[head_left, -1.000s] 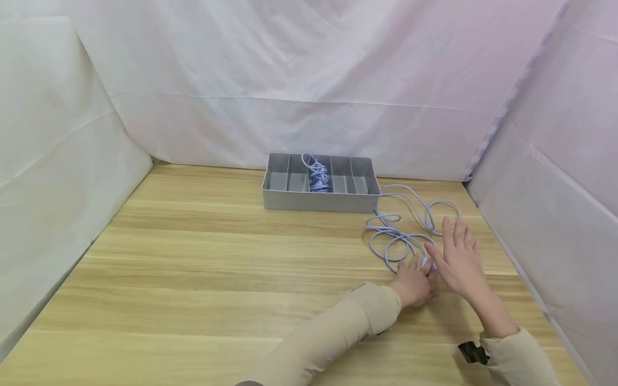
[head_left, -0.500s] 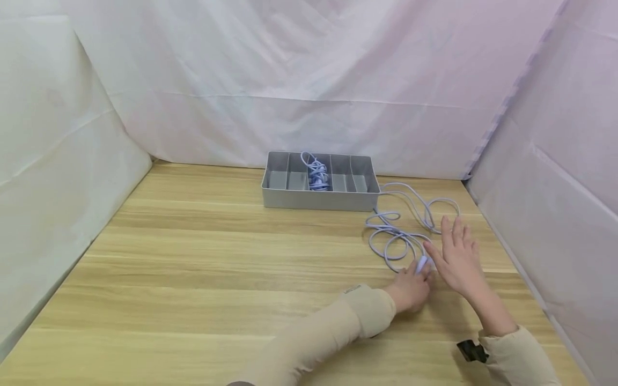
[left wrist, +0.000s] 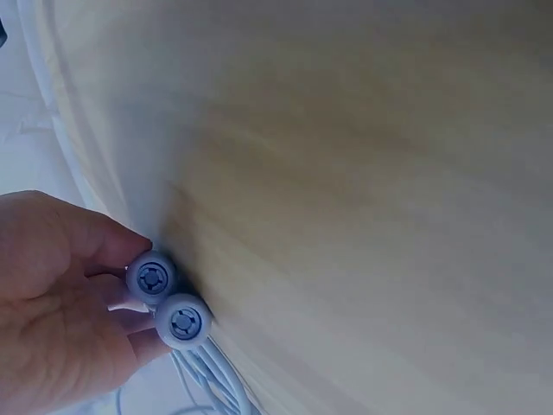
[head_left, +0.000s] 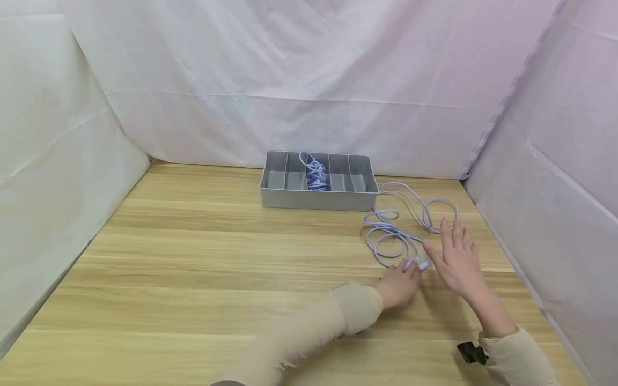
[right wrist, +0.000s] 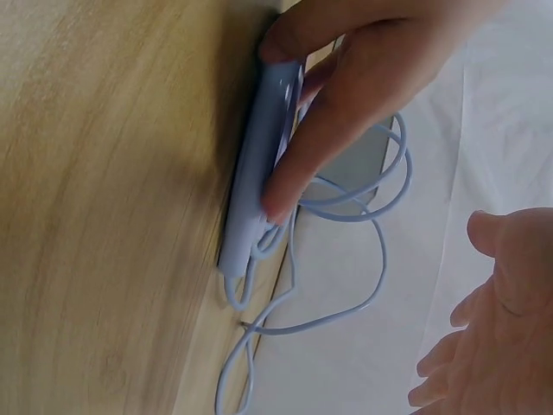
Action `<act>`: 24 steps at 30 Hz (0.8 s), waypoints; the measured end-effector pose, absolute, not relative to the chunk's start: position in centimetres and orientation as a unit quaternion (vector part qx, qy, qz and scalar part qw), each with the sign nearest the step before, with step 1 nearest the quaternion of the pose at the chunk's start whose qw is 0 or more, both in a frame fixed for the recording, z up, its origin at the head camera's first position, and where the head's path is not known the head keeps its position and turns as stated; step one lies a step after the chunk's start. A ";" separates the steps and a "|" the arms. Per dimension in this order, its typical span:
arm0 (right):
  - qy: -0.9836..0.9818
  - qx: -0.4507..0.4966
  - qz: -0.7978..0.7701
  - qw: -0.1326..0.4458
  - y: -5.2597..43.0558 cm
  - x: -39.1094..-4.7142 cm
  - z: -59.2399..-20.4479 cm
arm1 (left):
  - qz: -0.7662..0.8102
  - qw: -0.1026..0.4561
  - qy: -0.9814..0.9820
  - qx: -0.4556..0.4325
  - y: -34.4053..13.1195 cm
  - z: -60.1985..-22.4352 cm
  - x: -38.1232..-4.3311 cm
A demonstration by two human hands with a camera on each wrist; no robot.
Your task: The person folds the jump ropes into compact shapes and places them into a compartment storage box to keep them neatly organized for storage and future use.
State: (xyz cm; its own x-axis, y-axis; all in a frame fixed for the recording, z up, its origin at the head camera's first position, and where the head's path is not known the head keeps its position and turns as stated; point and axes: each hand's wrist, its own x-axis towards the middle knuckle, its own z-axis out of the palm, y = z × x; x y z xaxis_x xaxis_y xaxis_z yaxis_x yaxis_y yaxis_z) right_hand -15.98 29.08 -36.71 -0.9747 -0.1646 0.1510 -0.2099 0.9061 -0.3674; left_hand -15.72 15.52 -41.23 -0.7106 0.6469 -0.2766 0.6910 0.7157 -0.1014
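A pale blue-purple jump rope [head_left: 388, 230] lies in loose loops on the table. My left hand [head_left: 398, 287] grips its two handles [left wrist: 184, 322], which lie side by side; their round ends show in the left wrist view between thumb and fingers. Seen from the right wrist, the left hand's [right wrist: 363, 86] fingers lie along a handle [right wrist: 255, 173] low at the table. My right hand [head_left: 461, 262] is just right of the handles, raised with fingers straight and holding nothing. In the right wrist view, that hand's [right wrist: 510, 320] fingers stand apart from the rope.
A grey divided box [head_left: 318, 200] stands at the back of the wooden table [head_left: 169, 268]. Its middle compartment holds a bundled blue-purple cord [head_left: 317, 176], one loop rising above the rim. Loose rope runs beside the box's right end. White cloth [head_left: 309, 80] hangs behind and at both sides.
My left hand has drawn a little to the left and toward the front edge with the handles, and the near loops have shifted slightly. My right hand has stayed almost still.
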 end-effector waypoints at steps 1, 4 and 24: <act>-0.974 0.096 0.195 0.058 29.1 -16.0 -36.8 | -0.093 0.118 0.920 0.361 15.2 -41.2 -15.9; -0.975 0.095 0.194 0.057 29.1 -16.0 -37.0 | -0.076 0.131 0.922 0.355 14.2 -41.1 -16.4; -0.972 0.107 0.202 0.057 29.0 -16.0 -37.7 | -0.107 0.076 0.929 0.346 10.3 -42.1 -17.5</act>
